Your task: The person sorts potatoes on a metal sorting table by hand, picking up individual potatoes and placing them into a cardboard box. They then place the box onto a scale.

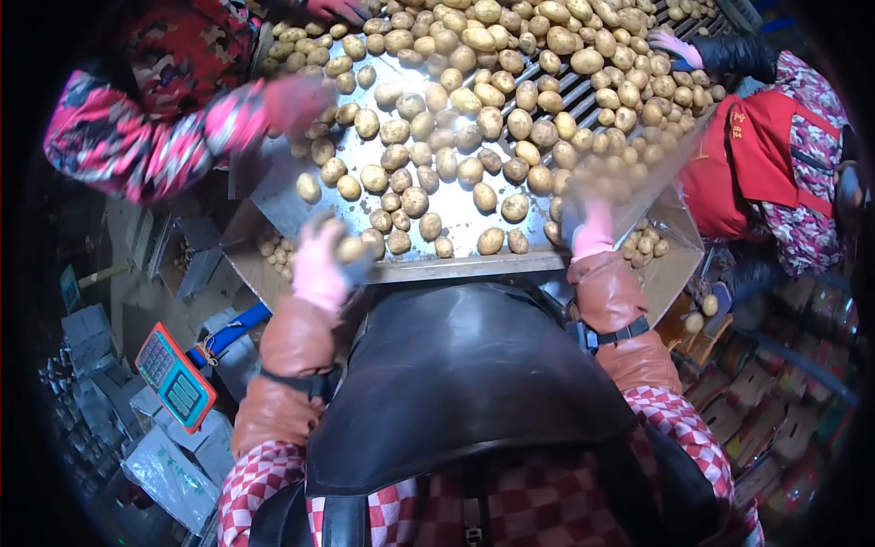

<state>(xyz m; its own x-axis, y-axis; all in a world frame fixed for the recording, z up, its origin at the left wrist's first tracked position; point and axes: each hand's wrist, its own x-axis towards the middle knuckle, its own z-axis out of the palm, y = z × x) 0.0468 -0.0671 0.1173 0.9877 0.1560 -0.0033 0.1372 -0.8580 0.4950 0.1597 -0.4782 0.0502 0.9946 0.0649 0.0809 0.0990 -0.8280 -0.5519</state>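
Observation:
Potatoes (pixel 415 201) lie spread over a wet metal sorting table (pixel 301 205) in front of me. At its near left edge is my left hand (pixel 321 263), in a pink and grey glove, with its fingers and thumb curved round a potato (pixel 350 250). My right hand (pixel 588 226), gloved alike, reaches over the near right corner beside more potatoes. Its fingers are smeared by motion, so I cannot tell how they are set. Clear plastic film (pixel 670 169) hangs close to that hand.
Cardboard boxes with potatoes flank the table, one on the left (pixel 248 260) and one on the right (pixel 673 264). Slatted rollers (pixel 574 102) lie at the back. A digital scale display (pixel 175 376) stands lower left. Co-workers' gloved hands reach in at left (pixel 299 102) and right (pixel 676 47).

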